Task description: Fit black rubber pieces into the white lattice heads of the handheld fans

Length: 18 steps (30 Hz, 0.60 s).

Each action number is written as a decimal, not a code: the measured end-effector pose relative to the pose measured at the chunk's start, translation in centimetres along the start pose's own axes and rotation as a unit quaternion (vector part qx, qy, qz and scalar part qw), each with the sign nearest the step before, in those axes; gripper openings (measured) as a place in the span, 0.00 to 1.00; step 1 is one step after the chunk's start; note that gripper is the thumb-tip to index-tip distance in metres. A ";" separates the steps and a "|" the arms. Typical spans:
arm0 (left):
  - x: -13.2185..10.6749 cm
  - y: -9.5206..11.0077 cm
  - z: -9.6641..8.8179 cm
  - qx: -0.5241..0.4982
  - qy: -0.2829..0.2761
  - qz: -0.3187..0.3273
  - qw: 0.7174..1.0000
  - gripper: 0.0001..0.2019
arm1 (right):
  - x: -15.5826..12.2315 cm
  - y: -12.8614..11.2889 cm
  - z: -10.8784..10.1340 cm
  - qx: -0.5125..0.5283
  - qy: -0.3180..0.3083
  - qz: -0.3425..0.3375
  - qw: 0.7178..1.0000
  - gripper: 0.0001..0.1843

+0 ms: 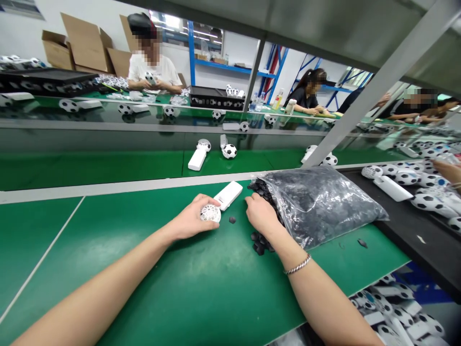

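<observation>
My left hand (pixel 190 216) is shut on a white lattice dome (pixel 211 214), which shows between the fingers and thumb. Just above that hand, a white handle bar (pixel 228 195) lies on the green mat (pixel 108 254) without touching the dome. My right hand (pixel 261 215) rests against a spill of small black pieces (pixel 261 242) at the mouth of a clear plastic bag (pixel 317 206) packed with more of them. Its fingertips reach into the spill, and I cannot tell whether they hold a piece. One loose black piece (pixel 232 219) lies between my hands.
A black tray (pixel 396 211) on the right holds several football-patterned handheld fans, and a co-worker's hand (pixel 446 170) reaches in at its edge. More white fans lie heaped below the bench's lower right edge. A grey shelf post (pixel 374 91) slants overhead; co-workers sit across the bench.
</observation>
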State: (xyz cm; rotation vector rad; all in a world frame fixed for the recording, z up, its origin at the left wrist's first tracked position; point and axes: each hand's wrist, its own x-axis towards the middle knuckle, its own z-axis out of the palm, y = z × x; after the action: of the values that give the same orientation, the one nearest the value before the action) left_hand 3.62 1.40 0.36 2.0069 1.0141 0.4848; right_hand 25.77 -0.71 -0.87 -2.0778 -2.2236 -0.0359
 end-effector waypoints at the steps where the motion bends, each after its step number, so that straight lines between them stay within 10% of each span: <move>1: 0.0 0.0 0.1 0.000 0.002 0.000 1.000 0.21 | -0.1 0.0 0.0 -0.007 0.001 0.002 1.000 0.14; 11: -0.1 -0.3 -0.4 0.009 -0.023 0.002 1.000 0.24 | -0.8 0.6 -0.7 0.136 0.048 -0.024 0.989 0.12; 18: -0.3 -0.3 -0.1 0.031 -0.011 0.018 0.999 0.24 | -1.6 -2.6 0.0 0.480 0.027 -0.128 0.867 0.04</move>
State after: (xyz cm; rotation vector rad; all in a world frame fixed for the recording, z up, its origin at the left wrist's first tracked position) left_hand 3.25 1.34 0.21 2.0848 0.9914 0.4539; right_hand 23.26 -2.47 -0.87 -1.2070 -1.8425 0.8033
